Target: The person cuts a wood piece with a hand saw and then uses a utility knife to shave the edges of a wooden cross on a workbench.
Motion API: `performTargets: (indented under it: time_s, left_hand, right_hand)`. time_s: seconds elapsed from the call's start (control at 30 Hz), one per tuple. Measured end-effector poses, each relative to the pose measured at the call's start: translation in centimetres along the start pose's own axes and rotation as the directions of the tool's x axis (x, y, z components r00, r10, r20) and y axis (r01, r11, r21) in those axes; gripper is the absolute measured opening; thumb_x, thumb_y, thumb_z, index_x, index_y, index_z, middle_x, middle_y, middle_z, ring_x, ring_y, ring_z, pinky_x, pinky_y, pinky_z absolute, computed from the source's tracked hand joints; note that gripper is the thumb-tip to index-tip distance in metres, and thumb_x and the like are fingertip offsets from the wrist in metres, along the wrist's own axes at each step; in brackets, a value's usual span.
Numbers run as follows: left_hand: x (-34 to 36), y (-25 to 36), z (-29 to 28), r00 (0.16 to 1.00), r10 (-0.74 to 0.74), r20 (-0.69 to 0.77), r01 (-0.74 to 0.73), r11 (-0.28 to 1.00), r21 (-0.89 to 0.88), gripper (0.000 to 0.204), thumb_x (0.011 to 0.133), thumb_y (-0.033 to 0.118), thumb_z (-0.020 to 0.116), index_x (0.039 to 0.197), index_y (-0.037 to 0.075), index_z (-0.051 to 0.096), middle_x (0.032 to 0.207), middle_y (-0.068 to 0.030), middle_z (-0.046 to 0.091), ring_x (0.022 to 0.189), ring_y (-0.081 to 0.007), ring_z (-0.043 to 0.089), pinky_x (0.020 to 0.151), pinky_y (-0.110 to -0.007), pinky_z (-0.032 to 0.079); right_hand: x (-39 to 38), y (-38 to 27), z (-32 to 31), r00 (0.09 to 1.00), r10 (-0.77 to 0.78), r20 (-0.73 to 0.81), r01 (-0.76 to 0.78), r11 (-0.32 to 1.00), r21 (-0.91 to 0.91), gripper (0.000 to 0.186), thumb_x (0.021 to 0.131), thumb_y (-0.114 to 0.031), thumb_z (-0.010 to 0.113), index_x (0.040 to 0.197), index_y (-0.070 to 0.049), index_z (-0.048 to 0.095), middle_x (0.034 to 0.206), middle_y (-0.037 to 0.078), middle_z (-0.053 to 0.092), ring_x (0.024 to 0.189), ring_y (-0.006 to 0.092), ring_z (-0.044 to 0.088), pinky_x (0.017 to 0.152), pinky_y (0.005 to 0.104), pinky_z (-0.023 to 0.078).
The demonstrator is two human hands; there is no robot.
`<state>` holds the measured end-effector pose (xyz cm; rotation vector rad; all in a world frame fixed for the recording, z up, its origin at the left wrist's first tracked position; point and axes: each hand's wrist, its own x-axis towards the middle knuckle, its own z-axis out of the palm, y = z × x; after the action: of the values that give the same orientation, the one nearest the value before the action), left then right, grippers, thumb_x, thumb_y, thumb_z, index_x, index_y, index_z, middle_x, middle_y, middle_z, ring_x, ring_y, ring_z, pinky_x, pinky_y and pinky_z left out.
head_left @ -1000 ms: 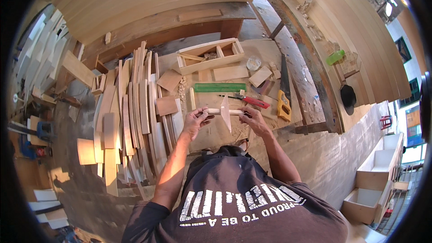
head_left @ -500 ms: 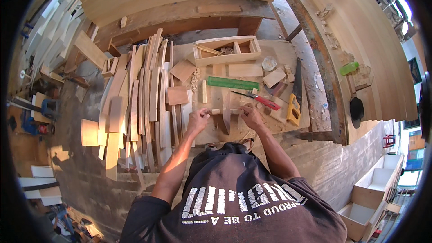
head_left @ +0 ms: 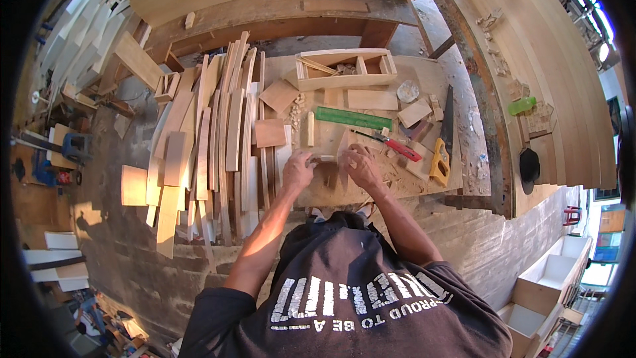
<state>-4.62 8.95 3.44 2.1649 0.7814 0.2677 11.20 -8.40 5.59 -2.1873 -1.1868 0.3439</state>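
My left hand (head_left: 299, 168) grips one end of a short light wooden stick (head_left: 324, 158). My right hand (head_left: 361, 164) has its fingers closed around the stick's other part, where a thin pale flat piece (head_left: 343, 144) stands crosswise. Both are held low over the plywood work board (head_left: 311, 189). Just beyond them lie a short wooden block (head_left: 311, 129), a green ruler (head_left: 354, 117) and a red-handled tool (head_left: 403, 149). A handsaw with a yellow handle (head_left: 440, 162) is to the right. The exact grip of my right fingertips is partly hidden.
Stacked wooden strips (head_left: 199, 139) fill the left side. An open wooden box (head_left: 346, 80) sits at the back of the board, with offcuts (head_left: 414, 112) nearby. A long bench (head_left: 570, 132) with a green bottle (head_left: 522, 105) runs along the right. White-lined boxes (head_left: 553, 272) stand lower right.
My right hand has moved left, closer to my left hand, and its fingers are now at the crosswise flat piece. My head's view has shifted slightly, moving the scene in the picture.
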Motion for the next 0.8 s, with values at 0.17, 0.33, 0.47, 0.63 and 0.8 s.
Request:
performTargets:
  time_s: [0.17,0.33,0.47,0.63,0.8]
  left_hand:
    - [0.6,0.2,0.3,0.998,0.008,0.062,-0.008,1.0,-0.002,0.033,0.082,0.013,0.074,0.114,0.009,0.07,0.109,-0.0136,0.065,0.103,-0.0348,0.064,0.089,-0.043,0.052]
    - [1.2,0.3,-0.5,0.993,0.052,0.107,-0.053,0.999,0.009,0.032,0.084,0.014,0.074,0.115,0.009,0.07,0.111,-0.0129,0.064,0.105,-0.0334,0.063,0.091,-0.042,0.052]
    - [1.4,-0.1,-1.0,0.988,0.037,0.15,-0.042,0.998,0.035,0.031,0.084,0.014,0.074,0.114,0.009,0.07,0.113,-0.0122,0.063,0.104,-0.0325,0.063,0.09,-0.043,0.051]
    - [1.9,0.5,-0.5,0.988,0.071,0.138,-0.066,0.997,-0.035,0.024,0.087,0.013,0.07,0.108,0.005,0.068,0.108,-0.0129,0.065,0.1,-0.0309,0.065,0.088,-0.041,0.052]
    - [2.5,0.4,-1.9,0.886,-0.204,0.416,0.453,0.565,-0.689,0.028,0.09,0.008,0.062,0.118,0.004,0.059,0.107,-0.0127,0.069,0.101,-0.0298,0.069,0.087,-0.041,0.055]
  right_hand:
    - [-0.2,-0.8,0.3,0.996,0.093,0.016,-0.09,0.991,-0.104,0.032,0.082,-0.024,0.073,0.113,-0.017,0.072,0.121,0.006,0.06,0.117,0.0316,0.054,0.099,0.0456,0.042]
    - [-0.4,2.2,0.0,0.995,0.014,-0.101,-0.01,0.999,0.04,0.031,0.08,-0.015,0.071,0.112,-0.017,0.07,0.124,0.008,0.059,0.117,0.0333,0.055,0.101,0.0465,0.043]
    - [-1.3,4.9,-1.8,0.994,0.107,-0.006,-0.106,0.991,0.081,0.038,0.079,-0.009,0.07,0.117,-0.009,0.066,0.126,0.015,0.058,0.118,0.0381,0.056,0.099,0.0451,0.046]
    - [-1.4,5.0,-1.1,0.996,0.092,0.002,-0.092,0.994,0.066,0.037,0.082,-0.008,0.072,0.118,-0.004,0.065,0.114,0.015,0.063,0.104,0.0335,0.062,0.09,0.0408,0.051]
    - [-0.9,2.1,-2.9,0.97,0.24,0.047,-0.242,0.91,0.337,0.028,0.09,-0.01,0.069,0.116,-0.001,0.065,0.097,0.013,0.067,0.086,0.0227,0.064,0.076,0.034,0.053]
